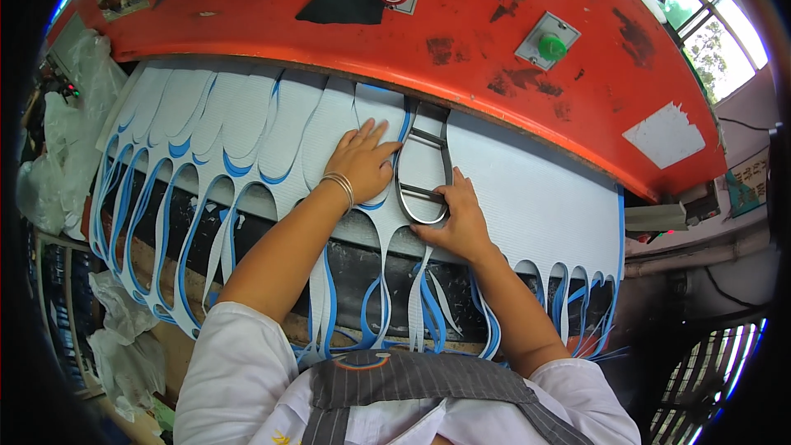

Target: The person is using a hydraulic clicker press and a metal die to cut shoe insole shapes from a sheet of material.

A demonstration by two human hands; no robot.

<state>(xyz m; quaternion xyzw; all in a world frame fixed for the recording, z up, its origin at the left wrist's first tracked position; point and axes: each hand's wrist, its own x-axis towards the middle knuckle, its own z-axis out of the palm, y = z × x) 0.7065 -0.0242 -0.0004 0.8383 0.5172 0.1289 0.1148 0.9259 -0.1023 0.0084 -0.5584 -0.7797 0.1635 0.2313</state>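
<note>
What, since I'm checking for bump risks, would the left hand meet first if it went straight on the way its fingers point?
Moving over the white sheet, the left hand would likely meet the red machine front; depth is unclear, so it might pass underneath.

Daylight glares through a window (710, 43) at upper right as fisheye distortion bends straight lines toward dark, seemingly soft edges.

right grip (460, 222) at sole-shaped metal frame (423, 192), left grip (361, 162) on white sheet (535, 177), red machine (346, 45) beyond
</note>
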